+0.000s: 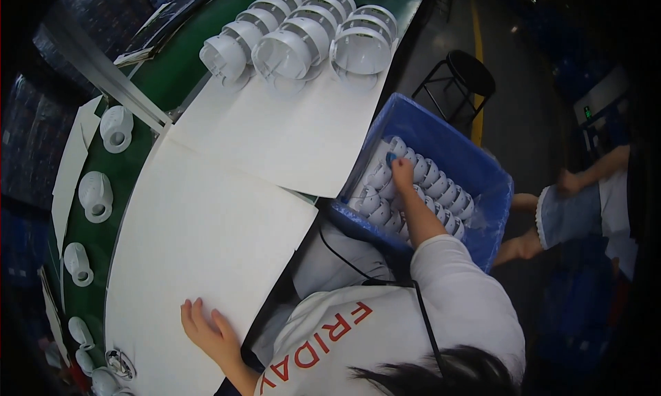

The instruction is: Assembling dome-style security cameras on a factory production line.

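My right hand [401, 172] reaches down into a blue bin [497, 203] at my right, its fingers curled closed at the far end of the rows inside. A small blue bit shows at the fingertips; what they grip, if anything, is hidden. Several white rounded plastic housings [432, 177] lie in rows in the bin, close around that hand. My left hand [208, 329] is at the near part of the white tabletop [213, 217], fingers apart, holding nothing.
Rows of white ring-shaped plastic shells [286, 51] stand at the far end of the table. On the green strip [127, 165] at left are several white housings [96, 196]. A black stool [471, 72] stands beyond the bin; another person [585, 203] is at the right.
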A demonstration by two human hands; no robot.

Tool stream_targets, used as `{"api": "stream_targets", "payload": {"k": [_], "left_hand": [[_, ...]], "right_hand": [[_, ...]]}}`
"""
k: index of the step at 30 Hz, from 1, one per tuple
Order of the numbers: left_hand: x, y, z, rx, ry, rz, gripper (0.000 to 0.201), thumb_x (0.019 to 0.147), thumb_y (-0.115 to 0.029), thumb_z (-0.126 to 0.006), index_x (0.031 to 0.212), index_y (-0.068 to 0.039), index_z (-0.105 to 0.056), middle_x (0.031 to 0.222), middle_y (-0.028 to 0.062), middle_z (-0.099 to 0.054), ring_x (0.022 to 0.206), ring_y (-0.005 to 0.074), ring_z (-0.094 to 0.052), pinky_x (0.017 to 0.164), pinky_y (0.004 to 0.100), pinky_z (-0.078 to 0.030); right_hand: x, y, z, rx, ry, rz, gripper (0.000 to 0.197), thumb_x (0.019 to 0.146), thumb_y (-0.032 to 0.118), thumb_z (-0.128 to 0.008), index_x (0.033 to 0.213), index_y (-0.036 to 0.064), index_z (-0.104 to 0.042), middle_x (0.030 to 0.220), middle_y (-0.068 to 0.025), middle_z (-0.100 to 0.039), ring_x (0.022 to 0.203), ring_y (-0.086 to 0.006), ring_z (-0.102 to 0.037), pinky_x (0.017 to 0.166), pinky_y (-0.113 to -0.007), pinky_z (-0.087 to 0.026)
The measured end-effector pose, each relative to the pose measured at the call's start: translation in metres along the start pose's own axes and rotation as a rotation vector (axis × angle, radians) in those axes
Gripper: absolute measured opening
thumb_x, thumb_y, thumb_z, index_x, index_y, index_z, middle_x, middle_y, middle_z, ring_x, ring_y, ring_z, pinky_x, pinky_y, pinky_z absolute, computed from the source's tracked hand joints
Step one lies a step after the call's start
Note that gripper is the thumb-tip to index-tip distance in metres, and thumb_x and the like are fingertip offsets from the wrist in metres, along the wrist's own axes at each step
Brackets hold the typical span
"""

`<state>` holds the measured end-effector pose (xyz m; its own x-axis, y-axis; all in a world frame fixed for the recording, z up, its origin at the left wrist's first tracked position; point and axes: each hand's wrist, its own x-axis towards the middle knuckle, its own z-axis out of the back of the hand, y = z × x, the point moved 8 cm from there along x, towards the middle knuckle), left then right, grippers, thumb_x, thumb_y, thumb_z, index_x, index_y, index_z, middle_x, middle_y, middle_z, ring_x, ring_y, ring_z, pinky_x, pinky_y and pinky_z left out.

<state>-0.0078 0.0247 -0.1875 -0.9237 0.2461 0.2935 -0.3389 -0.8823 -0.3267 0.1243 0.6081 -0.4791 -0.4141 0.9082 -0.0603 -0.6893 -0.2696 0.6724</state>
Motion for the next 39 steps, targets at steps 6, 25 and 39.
{"api": "stream_targets", "payload": {"k": [6, 25, 39], "left_hand": [[-0.002, -0.001, 0.009, -0.028, -0.051, -0.046, 0.030, 0.079, -0.009, -0.050, 0.108, 0.001, -0.052, 0.121, 0.0203, -0.044, 0.113, 0.0360, -0.041, 0.095, 0.0418, -0.032], [-0.002, -0.078, -0.021, -1.193, 0.151, 0.115, 0.015, 0.075, -0.007, -0.066, 0.086, -0.004, -0.057, 0.081, 0.0007, -0.054, 0.063, 0.0075, -0.046, 0.061, 0.0223, -0.039], [-0.042, -0.071, 0.008, -0.839, -0.153, -0.468, 0.012, 0.072, -0.018, -0.066, 0.075, -0.008, -0.059, 0.072, 0.0056, -0.048, 0.067, 0.0243, -0.048, 0.058, 0.0360, -0.037]], "right_hand": [[-0.091, 0.176, 0.147, 1.280, 0.203, 0.358, 0.020, 0.084, 0.024, -0.041, 0.076, 0.0066, -0.046, 0.071, -0.0069, -0.050, 0.079, -0.0197, -0.049, 0.080, -0.033, -0.037], [-0.347, 0.355, 0.084, 0.508, 0.884, 0.861, 0.006, 0.081, 0.004, -0.050, 0.081, 0.0020, -0.055, 0.083, -0.0075, -0.057, 0.073, -0.0114, -0.053, 0.058, -0.027, -0.040], [-0.383, 0.401, 0.055, 1.582, 1.673, -0.082, 0.042, 0.093, 0.018, -0.039, 0.132, 0.0054, -0.033, 0.075, 0.0021, -0.047, 0.061, -0.0093, -0.042, 0.055, -0.024, -0.039]]}}
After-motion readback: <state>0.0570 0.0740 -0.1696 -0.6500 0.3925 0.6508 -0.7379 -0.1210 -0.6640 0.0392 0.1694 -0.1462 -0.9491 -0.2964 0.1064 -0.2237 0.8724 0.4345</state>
